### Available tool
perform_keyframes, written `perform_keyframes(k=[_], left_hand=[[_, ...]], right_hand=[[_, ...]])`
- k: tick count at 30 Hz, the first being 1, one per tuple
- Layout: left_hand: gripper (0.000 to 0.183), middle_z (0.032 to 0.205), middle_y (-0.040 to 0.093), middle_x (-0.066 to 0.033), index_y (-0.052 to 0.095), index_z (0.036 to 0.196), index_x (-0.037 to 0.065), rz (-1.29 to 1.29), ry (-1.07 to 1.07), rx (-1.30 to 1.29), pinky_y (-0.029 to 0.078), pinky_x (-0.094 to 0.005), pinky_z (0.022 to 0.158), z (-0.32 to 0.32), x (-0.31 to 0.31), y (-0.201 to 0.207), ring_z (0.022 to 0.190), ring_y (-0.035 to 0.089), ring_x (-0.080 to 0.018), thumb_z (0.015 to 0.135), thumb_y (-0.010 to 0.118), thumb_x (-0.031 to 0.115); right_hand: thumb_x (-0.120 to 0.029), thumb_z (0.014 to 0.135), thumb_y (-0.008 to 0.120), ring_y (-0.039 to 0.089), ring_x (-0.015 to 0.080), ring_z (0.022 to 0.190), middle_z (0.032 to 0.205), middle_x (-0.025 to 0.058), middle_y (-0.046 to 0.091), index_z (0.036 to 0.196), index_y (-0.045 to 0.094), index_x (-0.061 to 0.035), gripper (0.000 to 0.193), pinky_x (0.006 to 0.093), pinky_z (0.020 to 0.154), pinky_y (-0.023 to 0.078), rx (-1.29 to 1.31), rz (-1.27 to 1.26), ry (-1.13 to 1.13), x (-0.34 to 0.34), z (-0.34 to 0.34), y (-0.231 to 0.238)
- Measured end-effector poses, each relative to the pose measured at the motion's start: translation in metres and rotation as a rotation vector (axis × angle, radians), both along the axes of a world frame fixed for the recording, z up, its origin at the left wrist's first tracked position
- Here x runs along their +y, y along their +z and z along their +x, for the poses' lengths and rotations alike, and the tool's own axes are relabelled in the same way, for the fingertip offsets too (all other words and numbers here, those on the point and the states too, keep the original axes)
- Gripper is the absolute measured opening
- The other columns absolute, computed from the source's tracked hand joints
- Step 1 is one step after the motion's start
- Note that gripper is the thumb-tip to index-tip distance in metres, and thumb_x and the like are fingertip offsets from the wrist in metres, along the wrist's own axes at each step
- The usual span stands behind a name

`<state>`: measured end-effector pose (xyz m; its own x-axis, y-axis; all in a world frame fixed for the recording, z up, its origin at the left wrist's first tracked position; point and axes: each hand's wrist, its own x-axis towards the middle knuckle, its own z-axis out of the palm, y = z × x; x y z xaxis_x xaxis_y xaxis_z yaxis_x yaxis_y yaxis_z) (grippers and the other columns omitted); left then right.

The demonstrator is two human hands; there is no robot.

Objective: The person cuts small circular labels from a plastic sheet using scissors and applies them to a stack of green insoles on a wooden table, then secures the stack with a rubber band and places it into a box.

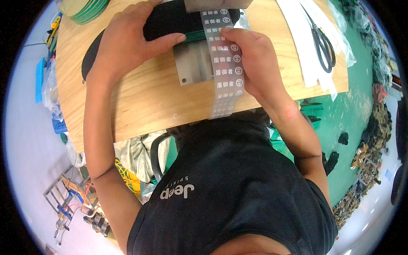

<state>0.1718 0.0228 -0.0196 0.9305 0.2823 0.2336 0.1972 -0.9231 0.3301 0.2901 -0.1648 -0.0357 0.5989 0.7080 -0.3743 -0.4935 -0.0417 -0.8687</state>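
A black insole-shaped piece (168, 21) with a green edge lies on the wooden table, its right end under the metal block (216, 4) of a device. My left hand (131, 40) spans it from the left, thumb along the near green edge; its fingertips are partly cut off by the frame's upper edge. My right hand (259, 57) is closed at the right side of a translucent label strip (224, 70) with white print, thumb tip on the strip; the other fingers are hidden. The strip runs from the block over a metal plate (187, 70) and hangs past the table's front edge.
Black scissors (323, 46) rest on white sheets (293, 29) at the right of the table (144, 110). A stack of green-edged pieces (87, 10) stands at the far left. Below are a chair arm (156, 157), yellow cord (127, 176) and heaped materials (365, 170) along the right.
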Motion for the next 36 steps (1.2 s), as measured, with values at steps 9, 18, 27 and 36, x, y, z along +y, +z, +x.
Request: perform_keyframes(k=[9,18,27,36], left_hand=[[0.065,0.108,0.062,-0.0172,0.055,0.122,0.006,0.094,0.028,0.021,0.044,-0.0391,0.089,-0.001,0.0,-0.003,0.101,0.058,-0.0337,0.073,0.075,0.042],[0.063,0.108,0.062,-0.0167,0.056,0.122,0.006,0.099,0.025,0.003,0.045,-0.0391,0.089,-0.002,0.001,-0.004,0.1,0.057,-0.0341,0.072,0.075,0.041],[0.066,0.109,0.062,-0.0173,0.055,0.122,0.005,0.107,0.002,0.014,0.044,-0.0399,0.09,-0.001,0.005,-0.005,0.101,0.057,-0.0348,0.071,0.076,0.041],[0.068,0.12,0.059,-0.0148,0.055,0.124,0.006,0.119,-0.01,-0.04,0.04,-0.0388,0.098,-0.002,0.002,-0.008,0.113,0.053,-0.0334,0.069,0.078,0.039]], right_hand=[[-0.018,0.089,0.056,0.059,0.0138,0.056,0.073,0.0074,0.061,0.082,0.062,0.0039,0.023,0.0271,0.049,0.051,-0.023,0.019,0.009,0.003,0.001,-0.003],[-0.018,0.089,0.056,0.058,0.0131,0.055,0.072,0.0066,0.061,0.082,0.062,0.004,0.024,0.0263,0.049,0.05,-0.051,0.014,0.023,0.001,0.002,-0.006],[-0.018,0.089,0.057,0.057,0.012,0.055,0.071,0.0056,0.061,0.081,0.062,0.0031,0.024,0.025,0.048,0.047,-0.006,-0.001,0.0,0.002,-0.001,-0.002],[-0.023,0.091,0.057,0.052,0.0069,0.054,0.066,0.0004,0.058,0.081,0.064,0.0012,0.027,0.0214,0.049,0.04,-0.083,0.007,-0.001,0.002,0.001,-0.011]])
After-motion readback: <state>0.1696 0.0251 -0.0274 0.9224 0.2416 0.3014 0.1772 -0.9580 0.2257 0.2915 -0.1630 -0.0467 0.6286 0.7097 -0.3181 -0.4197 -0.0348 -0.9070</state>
